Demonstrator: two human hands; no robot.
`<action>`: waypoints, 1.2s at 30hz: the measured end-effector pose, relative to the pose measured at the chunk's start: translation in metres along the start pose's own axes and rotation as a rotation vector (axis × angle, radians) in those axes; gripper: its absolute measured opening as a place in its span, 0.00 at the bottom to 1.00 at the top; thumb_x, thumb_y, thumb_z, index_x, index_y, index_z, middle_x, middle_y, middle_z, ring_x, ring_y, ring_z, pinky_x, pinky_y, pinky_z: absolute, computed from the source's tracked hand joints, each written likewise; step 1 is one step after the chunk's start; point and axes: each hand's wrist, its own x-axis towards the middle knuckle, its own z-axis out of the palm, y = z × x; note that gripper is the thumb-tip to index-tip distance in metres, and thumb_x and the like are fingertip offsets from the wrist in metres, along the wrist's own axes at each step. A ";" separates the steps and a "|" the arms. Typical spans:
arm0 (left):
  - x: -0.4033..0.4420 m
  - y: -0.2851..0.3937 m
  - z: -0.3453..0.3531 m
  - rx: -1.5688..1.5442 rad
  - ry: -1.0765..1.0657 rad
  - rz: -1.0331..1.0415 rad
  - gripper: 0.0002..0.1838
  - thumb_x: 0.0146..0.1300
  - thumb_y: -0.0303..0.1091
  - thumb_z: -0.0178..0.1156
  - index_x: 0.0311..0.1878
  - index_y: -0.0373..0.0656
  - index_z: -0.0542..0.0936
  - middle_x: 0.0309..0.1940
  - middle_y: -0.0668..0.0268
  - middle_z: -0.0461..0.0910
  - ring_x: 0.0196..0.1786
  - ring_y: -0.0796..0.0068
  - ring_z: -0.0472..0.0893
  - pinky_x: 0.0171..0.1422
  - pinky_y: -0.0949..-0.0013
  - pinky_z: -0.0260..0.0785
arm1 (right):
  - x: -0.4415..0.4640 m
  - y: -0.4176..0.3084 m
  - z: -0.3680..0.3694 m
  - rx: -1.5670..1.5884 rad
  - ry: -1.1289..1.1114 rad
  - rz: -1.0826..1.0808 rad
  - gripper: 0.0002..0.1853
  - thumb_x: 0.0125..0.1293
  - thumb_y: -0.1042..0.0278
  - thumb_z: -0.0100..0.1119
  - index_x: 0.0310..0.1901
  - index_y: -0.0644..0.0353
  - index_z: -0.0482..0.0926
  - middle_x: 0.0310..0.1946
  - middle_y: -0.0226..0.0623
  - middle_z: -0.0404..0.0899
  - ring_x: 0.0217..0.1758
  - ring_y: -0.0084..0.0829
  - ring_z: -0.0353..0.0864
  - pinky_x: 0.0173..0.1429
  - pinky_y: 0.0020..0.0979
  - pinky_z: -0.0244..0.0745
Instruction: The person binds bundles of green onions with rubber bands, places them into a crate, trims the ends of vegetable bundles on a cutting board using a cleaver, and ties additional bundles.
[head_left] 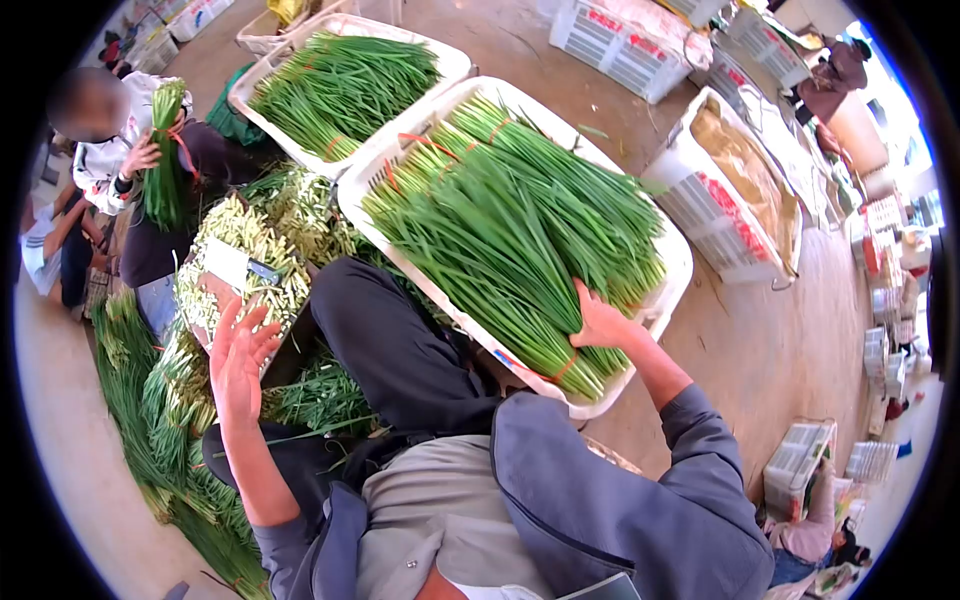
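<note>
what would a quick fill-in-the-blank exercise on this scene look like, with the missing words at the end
1. The person's right hand touches long greens in a crate whose colour is ____.
2. The person's left hand is raised and holds ____.
3. A co-worker's hand holds an upright bunch whose leaves are ____ in colour.

Missing words: white; nothing; green.
</note>
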 end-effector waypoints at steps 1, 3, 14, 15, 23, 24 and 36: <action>-0.005 0.002 -0.011 -0.004 0.011 0.010 0.31 0.76 0.37 0.59 0.77 0.38 0.64 0.64 0.50 0.78 0.58 0.61 0.84 0.60 0.64 0.79 | 0.006 0.003 0.000 -0.009 0.003 -0.012 0.68 0.47 0.53 0.73 0.80 0.72 0.34 0.66 0.81 0.62 0.65 0.70 0.73 0.72 0.48 0.71; -0.018 0.005 -0.036 0.021 0.087 0.052 0.32 0.75 0.36 0.61 0.78 0.39 0.64 0.64 0.51 0.78 0.58 0.61 0.84 0.60 0.64 0.79 | 0.007 0.005 0.000 0.017 -0.103 0.067 0.70 0.47 0.53 0.73 0.79 0.72 0.31 0.68 0.85 0.57 0.70 0.70 0.68 0.77 0.47 0.66; -0.157 -0.018 -0.198 0.007 0.644 0.224 0.30 0.77 0.38 0.58 0.77 0.39 0.65 0.67 0.51 0.76 0.62 0.62 0.81 0.66 0.63 0.74 | 0.022 -0.110 -0.123 -0.262 -0.018 -0.120 0.25 0.58 0.49 0.71 0.47 0.63 0.84 0.50 0.52 0.86 0.54 0.49 0.86 0.61 0.45 0.79; -0.168 -0.024 -0.208 -0.013 0.688 0.233 0.29 0.78 0.38 0.58 0.77 0.40 0.66 0.68 0.52 0.76 0.63 0.61 0.81 0.67 0.62 0.73 | 0.039 -0.124 -0.125 -0.091 0.128 -0.205 0.16 0.63 0.56 0.66 0.42 0.61 0.86 0.42 0.51 0.86 0.48 0.49 0.86 0.54 0.46 0.80; -0.223 -0.049 -0.240 -0.110 0.876 0.217 0.27 0.78 0.38 0.56 0.76 0.39 0.67 0.68 0.53 0.76 0.63 0.62 0.80 0.68 0.62 0.71 | 0.167 -0.195 -0.114 -0.027 0.344 -0.417 0.12 0.63 0.63 0.62 0.40 0.63 0.86 0.38 0.53 0.85 0.44 0.52 0.86 0.52 0.48 0.79; -0.226 -0.049 -0.239 -0.113 0.906 0.217 0.27 0.78 0.37 0.56 0.76 0.39 0.67 0.68 0.53 0.77 0.63 0.62 0.81 0.68 0.62 0.71 | 0.175 -0.197 -0.112 -0.089 0.273 -0.377 0.12 0.63 0.64 0.62 0.41 0.63 0.87 0.39 0.53 0.86 0.45 0.52 0.86 0.53 0.49 0.79; -0.060 0.005 0.000 0.368 0.253 0.301 0.22 0.70 0.26 0.59 0.67 0.39 0.77 0.60 0.56 0.82 0.60 0.64 0.82 0.62 0.60 0.76 | 0.188 -0.186 -0.103 0.482 0.111 -0.080 0.09 0.67 0.75 0.56 0.45 0.70 0.80 0.30 0.44 0.83 0.27 0.28 0.85 0.30 0.33 0.83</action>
